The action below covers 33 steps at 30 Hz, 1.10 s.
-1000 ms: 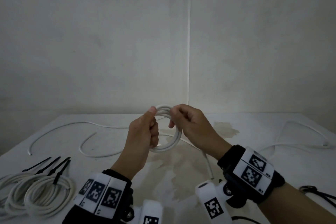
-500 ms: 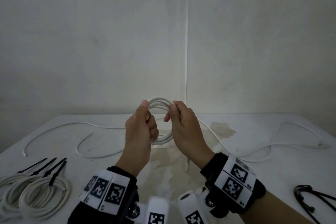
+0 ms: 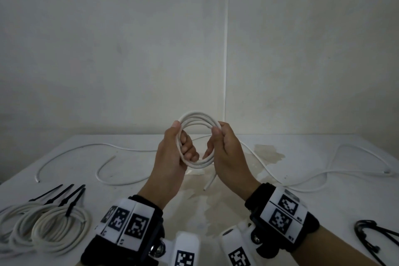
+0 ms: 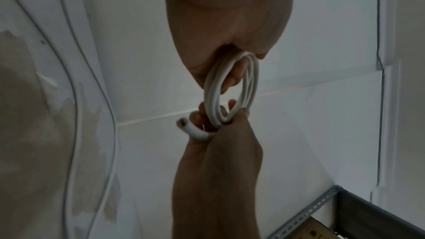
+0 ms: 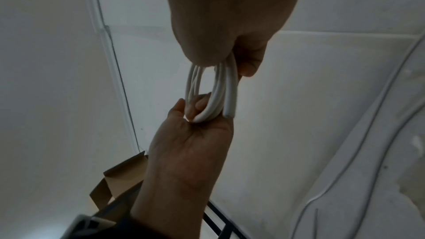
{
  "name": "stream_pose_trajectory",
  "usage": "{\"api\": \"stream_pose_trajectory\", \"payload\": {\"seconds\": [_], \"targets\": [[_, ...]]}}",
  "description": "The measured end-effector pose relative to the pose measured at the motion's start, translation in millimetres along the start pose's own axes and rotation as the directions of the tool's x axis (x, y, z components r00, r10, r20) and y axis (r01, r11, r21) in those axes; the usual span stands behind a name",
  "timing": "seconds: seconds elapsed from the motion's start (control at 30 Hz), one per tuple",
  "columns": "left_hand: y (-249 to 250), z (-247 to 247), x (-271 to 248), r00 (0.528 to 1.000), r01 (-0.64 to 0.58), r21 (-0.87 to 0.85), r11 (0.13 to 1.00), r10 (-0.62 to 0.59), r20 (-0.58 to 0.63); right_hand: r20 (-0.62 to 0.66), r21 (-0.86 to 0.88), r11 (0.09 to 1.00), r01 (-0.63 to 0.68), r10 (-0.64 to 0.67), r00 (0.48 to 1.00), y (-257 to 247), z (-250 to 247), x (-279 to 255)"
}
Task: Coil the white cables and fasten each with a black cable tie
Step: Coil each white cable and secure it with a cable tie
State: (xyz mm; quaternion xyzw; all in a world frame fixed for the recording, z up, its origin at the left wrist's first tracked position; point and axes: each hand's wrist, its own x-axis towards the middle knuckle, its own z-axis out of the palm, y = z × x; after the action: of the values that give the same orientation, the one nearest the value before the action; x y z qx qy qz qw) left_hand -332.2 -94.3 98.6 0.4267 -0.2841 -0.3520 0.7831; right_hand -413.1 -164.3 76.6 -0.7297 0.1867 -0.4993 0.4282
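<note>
A white cable coil (image 3: 197, 119) of several loops stands upright above the table, between my two hands. My left hand (image 3: 179, 147) grips its left side, thumb on the outside and fingers curled through the ring. My right hand (image 3: 222, 142) pinches its right side. The short free end (image 3: 209, 183) hangs below the right hand. In the left wrist view the coil (image 4: 230, 88) spans both hands and the cut end (image 4: 190, 128) sticks out by the right hand. The right wrist view shows the coil (image 5: 211, 90) edge-on between the same grips.
Three finished coils (image 3: 54, 229) with black ties (image 3: 64, 196) lie at the front left of the white table (image 3: 323, 211). Loose white cables (image 3: 86, 149) (image 3: 345, 175) lie across the back. Spare black cable ties (image 3: 371, 235) lie at the front right. A wall stands close behind.
Both hands have lifted the coil and moved slightly apart. The coil has turned into an open ring facing me, with the hands on opposite sides.
</note>
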Motion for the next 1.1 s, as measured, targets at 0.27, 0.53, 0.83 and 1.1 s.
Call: {"api": "stream_pose_trajectory", "payload": {"seconds": [0.27, 0.53, 0.83, 1.1], "targets": [[-2.9, 3.5, 3.0, 0.999, -0.017, -0.056, 0.998, 0.015, -0.034, 0.023, 0.265, 0.963, -0.048, 0.043, 0.999, -6.8, -3.4, 3.6], [12.9, -17.0, 6.7, 0.953, 0.214, 0.157, 0.964, -0.242, 0.183, 0.210, 0.077, 0.997, -0.018, 0.001, 0.978, -0.1, -20.3, 9.4], [0.9, 2.8, -7.9, 0.972, 0.228, 0.207, 0.951, -0.235, 0.011, 0.324, 0.056, 0.998, 0.014, -0.032, 0.946, 1.6, -26.1, 6.5], [0.3, 5.4, -13.6, 0.980, 0.189, 0.233, 0.954, -0.196, 0.010, 0.384, 0.019, 0.999, -0.028, 0.019, 0.923, -1.7, -34.1, 4.8]]}}
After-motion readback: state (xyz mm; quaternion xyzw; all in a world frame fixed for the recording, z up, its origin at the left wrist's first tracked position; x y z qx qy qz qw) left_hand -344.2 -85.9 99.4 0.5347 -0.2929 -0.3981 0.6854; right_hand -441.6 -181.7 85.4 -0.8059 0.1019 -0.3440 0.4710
